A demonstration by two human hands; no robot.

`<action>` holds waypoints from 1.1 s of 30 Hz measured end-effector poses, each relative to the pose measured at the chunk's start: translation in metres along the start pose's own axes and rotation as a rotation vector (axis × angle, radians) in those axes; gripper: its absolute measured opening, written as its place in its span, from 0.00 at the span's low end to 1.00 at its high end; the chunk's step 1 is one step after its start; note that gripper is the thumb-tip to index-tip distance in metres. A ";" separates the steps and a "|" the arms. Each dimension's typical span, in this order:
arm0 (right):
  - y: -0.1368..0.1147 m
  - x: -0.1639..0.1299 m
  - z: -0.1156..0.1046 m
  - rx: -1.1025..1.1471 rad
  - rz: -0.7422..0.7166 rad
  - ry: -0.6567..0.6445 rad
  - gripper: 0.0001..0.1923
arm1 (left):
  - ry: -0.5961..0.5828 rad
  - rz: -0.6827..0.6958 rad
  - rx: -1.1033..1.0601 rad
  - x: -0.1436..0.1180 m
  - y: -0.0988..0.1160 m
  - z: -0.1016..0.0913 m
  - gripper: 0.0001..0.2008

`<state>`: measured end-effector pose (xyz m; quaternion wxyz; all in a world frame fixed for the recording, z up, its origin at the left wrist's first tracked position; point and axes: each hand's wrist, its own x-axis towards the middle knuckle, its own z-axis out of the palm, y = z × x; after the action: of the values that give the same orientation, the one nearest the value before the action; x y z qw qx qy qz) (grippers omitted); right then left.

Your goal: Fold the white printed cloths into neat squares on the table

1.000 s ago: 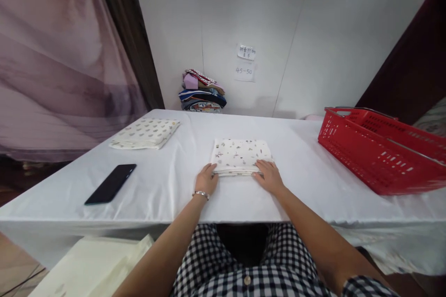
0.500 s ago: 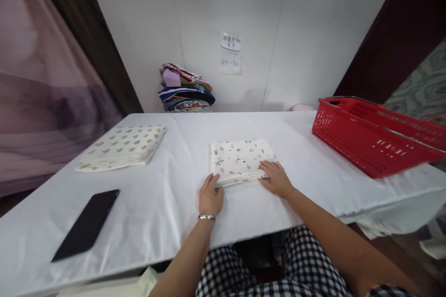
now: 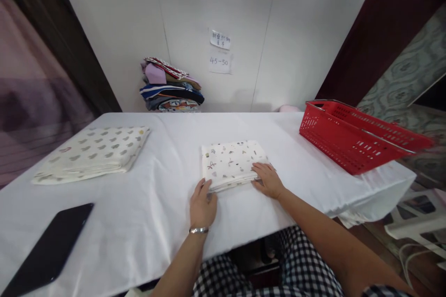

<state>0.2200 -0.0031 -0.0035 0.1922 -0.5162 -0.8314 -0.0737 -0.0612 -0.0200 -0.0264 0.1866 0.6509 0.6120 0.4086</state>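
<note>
A folded white cloth with small printed motifs [image 3: 228, 162] lies on the table in front of me. My left hand [image 3: 202, 204] touches its near left corner, the fingers stretched forward and the thumb apart. On the near right corner, my right hand [image 3: 267, 181] lies with its fingers flat on top and its thumb by the front edge. Both hands look open. Farther left is a second, larger folded white cloth with grey-green motifs [image 3: 97, 151].
A black phone [image 3: 52, 248] lies at the near left of the white-covered table [image 3: 167, 222]. The red basket [image 3: 348, 144] stands at the right. Behind the far edge are stacked folded fabrics [image 3: 170, 88] and wall notes [image 3: 220, 51]. A white stool [image 3: 418, 216] stands beyond the right edge.
The view has turned slightly to the right, so things appear farther left. Both hands stay at the same corners of the folded cloth, with no clear change in their hold.
</note>
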 end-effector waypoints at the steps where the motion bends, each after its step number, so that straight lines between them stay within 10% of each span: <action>1: 0.000 0.000 0.000 -0.001 0.004 -0.004 0.25 | 0.005 -0.003 -0.007 0.001 -0.001 0.000 0.18; 33: 0.007 -0.005 0.018 0.179 0.003 0.092 0.21 | 0.082 -0.043 0.196 0.005 -0.003 -0.002 0.19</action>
<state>0.2233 0.0017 -0.0228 0.2754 -0.4943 -0.8242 -0.0223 -0.0652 -0.0149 -0.0262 0.1055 0.6356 0.6699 0.3689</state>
